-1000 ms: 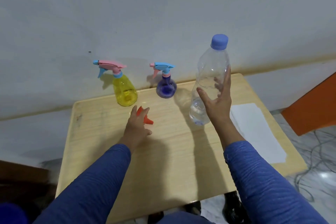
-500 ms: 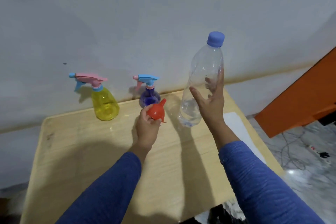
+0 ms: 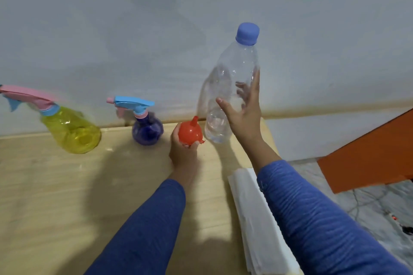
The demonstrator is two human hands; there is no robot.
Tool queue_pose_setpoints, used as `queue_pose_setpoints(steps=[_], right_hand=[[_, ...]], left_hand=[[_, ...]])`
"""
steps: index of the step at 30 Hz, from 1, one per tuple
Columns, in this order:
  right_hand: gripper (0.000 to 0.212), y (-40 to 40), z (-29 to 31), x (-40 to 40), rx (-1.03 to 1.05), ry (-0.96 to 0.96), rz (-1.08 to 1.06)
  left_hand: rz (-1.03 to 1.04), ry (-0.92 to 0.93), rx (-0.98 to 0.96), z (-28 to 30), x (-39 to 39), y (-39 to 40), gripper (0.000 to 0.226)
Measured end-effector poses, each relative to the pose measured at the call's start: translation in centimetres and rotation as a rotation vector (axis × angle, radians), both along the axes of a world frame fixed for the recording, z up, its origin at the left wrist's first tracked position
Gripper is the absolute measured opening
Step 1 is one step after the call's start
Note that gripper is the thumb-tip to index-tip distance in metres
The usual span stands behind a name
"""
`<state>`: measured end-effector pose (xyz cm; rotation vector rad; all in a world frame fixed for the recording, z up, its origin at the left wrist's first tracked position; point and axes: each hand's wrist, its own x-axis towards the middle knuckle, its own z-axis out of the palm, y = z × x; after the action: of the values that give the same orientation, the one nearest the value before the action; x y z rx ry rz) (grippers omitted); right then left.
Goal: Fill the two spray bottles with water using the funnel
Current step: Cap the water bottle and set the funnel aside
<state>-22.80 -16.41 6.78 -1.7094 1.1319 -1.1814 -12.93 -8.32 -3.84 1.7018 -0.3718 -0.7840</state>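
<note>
Fingers of my left hand [image 3: 184, 152] curl round the red funnel [image 3: 190, 132], its spout pointing up, lifted just above the wooden table [image 3: 55, 196]. My right hand [image 3: 244, 116] wraps the clear water bottle [image 3: 228, 87], thumb on the near side and fingers seen through the plastic behind it; its blue cap [image 3: 247, 33] is on, and a little water sits in the bottom. By the wall, the purple spray bottle [image 3: 147, 127] stands just left of the funnel, and the yellow spray bottle [image 3: 71, 129] further left, both with their trigger heads on. A folded white cloth [image 3: 252, 219] lies beneath my right sleeve.
</note>
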Motion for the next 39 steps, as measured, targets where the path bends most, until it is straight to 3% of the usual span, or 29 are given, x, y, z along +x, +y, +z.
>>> queue_pose_setpoints(steps=[10,15,19,22,27,30,36,39], right_hand=[[0.106,-2.9,-0.9,0.3,0.023,-0.013,0.110],[0.109,-2.7,-0.8,-0.4,0.094,-0.002,0.199],[0.127,-2.3,-1.5,-2.3,0.254,0.097,0.302],[0.118,-1.8,-3.1,-4.8,0.349,0.262,0.316],[0.067,-2.0,-4.2,-7.7,0.399,1.001,0.315],[0.049,-1.7,-3.4,-8.3,0.426,1.288,0.352],[0.034,0.1,-1.8,-9.5,0.437,1.414,0.263],[0.032,1.7,-0.7,-10.2,0.434,1.396,0.194]], left_hand=[[0.070,-0.369,0.242,-0.3,-0.8,-2.6,0.072],[0.097,-0.407,0.375,-1.3,-0.5,-2.7,0.072],[0.027,-0.433,0.442,-1.0,-0.1,-2.5,0.078],[-0.027,-0.444,0.485,-0.8,0.2,-2.2,0.079],[-0.181,-0.513,0.665,0.8,0.3,-1.5,0.069],[-0.297,-0.551,0.793,2.2,0.3,-1.1,0.058],[-0.569,-0.735,0.841,5.6,-0.2,-0.9,0.035],[-0.711,-0.980,0.760,7.3,-0.9,-1.0,0.029]])
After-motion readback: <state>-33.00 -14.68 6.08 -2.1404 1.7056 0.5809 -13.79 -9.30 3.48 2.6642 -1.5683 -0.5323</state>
